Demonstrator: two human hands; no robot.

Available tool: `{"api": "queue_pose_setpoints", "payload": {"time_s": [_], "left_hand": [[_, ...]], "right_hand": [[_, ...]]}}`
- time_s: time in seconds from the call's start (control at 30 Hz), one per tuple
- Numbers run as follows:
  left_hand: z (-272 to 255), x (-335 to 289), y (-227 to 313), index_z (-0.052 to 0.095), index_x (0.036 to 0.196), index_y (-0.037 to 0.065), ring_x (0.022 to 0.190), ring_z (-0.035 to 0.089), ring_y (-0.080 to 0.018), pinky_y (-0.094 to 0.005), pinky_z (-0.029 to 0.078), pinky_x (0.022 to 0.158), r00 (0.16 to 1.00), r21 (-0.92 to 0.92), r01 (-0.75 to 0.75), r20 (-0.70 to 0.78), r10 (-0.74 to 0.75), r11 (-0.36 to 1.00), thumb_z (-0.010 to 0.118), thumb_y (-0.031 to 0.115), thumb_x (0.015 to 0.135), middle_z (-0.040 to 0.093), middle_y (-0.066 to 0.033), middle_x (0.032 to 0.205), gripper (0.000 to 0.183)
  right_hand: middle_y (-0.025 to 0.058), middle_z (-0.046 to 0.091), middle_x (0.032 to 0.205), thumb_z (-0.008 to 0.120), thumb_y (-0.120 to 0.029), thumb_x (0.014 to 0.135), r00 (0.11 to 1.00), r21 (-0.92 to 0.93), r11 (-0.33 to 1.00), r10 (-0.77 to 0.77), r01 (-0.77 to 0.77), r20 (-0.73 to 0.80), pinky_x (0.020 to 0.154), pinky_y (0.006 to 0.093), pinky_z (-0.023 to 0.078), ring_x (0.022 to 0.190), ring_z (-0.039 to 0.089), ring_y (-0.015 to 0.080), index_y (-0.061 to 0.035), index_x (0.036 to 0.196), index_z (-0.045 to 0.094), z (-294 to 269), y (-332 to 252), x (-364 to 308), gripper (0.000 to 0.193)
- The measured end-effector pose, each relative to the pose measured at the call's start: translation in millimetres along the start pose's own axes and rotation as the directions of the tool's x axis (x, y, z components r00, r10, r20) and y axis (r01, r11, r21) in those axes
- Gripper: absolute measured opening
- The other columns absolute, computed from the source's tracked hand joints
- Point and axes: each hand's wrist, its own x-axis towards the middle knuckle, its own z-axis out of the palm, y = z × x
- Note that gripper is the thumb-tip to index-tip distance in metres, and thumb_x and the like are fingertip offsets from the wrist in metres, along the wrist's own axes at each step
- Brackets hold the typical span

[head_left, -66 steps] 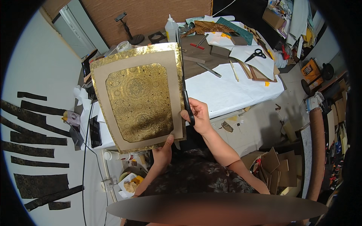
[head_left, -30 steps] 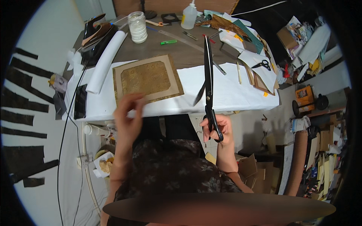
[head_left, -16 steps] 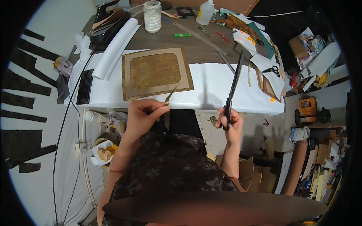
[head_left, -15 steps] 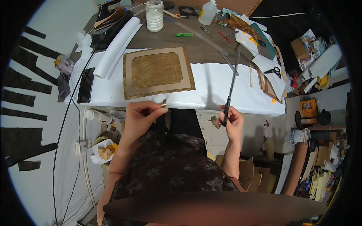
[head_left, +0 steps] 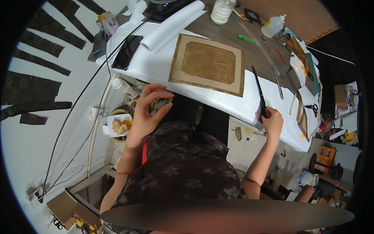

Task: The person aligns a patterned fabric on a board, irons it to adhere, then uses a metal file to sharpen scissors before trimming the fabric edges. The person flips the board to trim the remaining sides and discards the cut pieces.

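Above my lap at the table's near edge, my left hand (head_left: 150,109) is open, with thumb and forefinger curved apart. A narrow brownish strip (head_left: 199,115) shows over the dark lap to its right; whether it is falling or resting I cannot tell. My right hand (head_left: 272,121) is closed round the dark handle of long, slim scissors (head_left: 260,91), their tip pointing away over the white paper. Between the hands, farther back, lies a flat rectangular board (head_left: 177,66) with a beige border, gold patterned edging and a brown-gold patterned centre panel (head_left: 210,62).
White paper (head_left: 156,70) covers the near table. A phone (head_left: 127,52) and paper rolls (head_left: 173,25) lie left. Behind are a jar (head_left: 223,11), green cutter (head_left: 245,38), steel ruler (head_left: 257,45) and squeeze bottle (head_left: 273,26). Small black scissors (head_left: 311,108) lie right. A bin (head_left: 119,123) stands below left.
My left fingers have parted from the small gold-brown piece they pinched. My view has turned and shifted, so the table sits higher and slanted. The right hand still holds the scissors.
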Motion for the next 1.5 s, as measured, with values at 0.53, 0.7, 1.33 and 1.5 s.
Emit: {"api": "queue_pose_setpoints", "payload": {"time_s": [0.53,0.7,1.33,1.5], "left_hand": [[-8,-18,-34,0.064,0.082,-0.002,0.076,0.049,-0.0063,-0.0229,0.04,0.073,0.915,-0.377,0.32,-0.113,-0.387,0.869,0.04,0.036,0.109,0.057,0.001,0.074,0.052],[2,-11,-18,0.064,0.088,0.0,0.082,0.056,-0.0098,-0.0264,0.042,0.082,0.918,-0.543,0.317,-0.032,-0.396,0.777,0.037,0.037,0.11,0.061,-0.003,0.078,0.051],[20,-21,-43,0.061,0.1,0.002,0.074,0.065,-0.0137,-0.0263,0.052,0.07,0.81,-0.823,0.243,-0.118,-0.575,0.513,0.051,0.027,0.106,0.068,-0.0067,0.083,0.028],[42,-26,-42,0.058,0.071,0.004,0.046,0.049,-0.006,-0.0226,0.036,0.043,0.822,-0.6,0.39,-0.114,-0.557,0.699,0.055,0.036,0.104,0.053,0.0015,0.058,0.046]], "right_hand": [[0.0153,0.069,0.087,0.081,-0.013,0.078,0.965,0.439,0.864,-0.259,0.248,-0.037,0.071,0.0342,0.054,0.073,0.068,0.0273,0.0004,0.097,0.071,-38,-100,-27,0.025],[0.013,0.067,0.101,0.082,-0.008,0.076,0.753,0.769,0.385,-0.633,0.51,-0.182,0.08,0.0344,0.054,0.091,0.067,0.0235,0.0,0.105,0.067,1,-211,-62,0.034],[0.0078,0.065,0.088,0.073,0.009,0.079,0.787,0.935,0.203,-0.607,0.29,-0.113,0.07,0.0233,0.049,0.076,0.062,0.0147,0.0012,0.097,0.069,43,-239,-63,0.02],[0.0109,0.066,0.099,0.073,0.013,0.078,0.736,0.945,0.015,-0.632,0.326,-0.244,0.077,0.0273,0.051,0.085,0.065,0.019,0.0022,0.098,0.07,48,-249,-69,0.022]]}}
